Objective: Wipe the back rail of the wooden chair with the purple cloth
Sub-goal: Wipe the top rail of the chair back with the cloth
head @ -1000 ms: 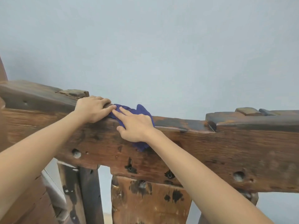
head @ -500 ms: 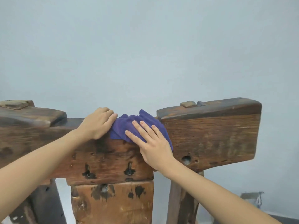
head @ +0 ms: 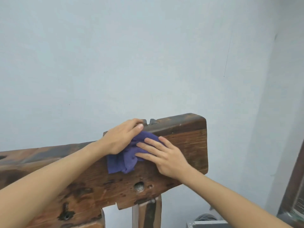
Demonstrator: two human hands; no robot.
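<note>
- Purple cloth (head: 126,157) bunched on near face of back rail (head: 185,148), close to rail's right end, just under the top edge.
- Cloth sits btwn both hands: its upper part under the left hand (head: 120,137), its right part under the right hand (head: 164,155); loose lower folds hang below and left of the right fingertips.
- Left hand: curled over the rail's top edge, fingers bent, thumb tip resting on the top edge beside the cloth; palm covers cloth's upper-left part. Can't tell if it pinches the cloth or only presses it.
- Right hand: flat and open, fingers (head: 148,143) spread, pointing left; fingertips press cloth vs. the wood, palm and heel lie on bare rail to the right of the cloth. Not gripping, just pressing.
- Hands nearly touching above the cloth.
- Rail's right end just beyond right hand; a round hole (head: 139,186) in rail face below the cloth; chair post (head: 148,213) under that.
- Pale wall (head: 148,55) behind.
</note>
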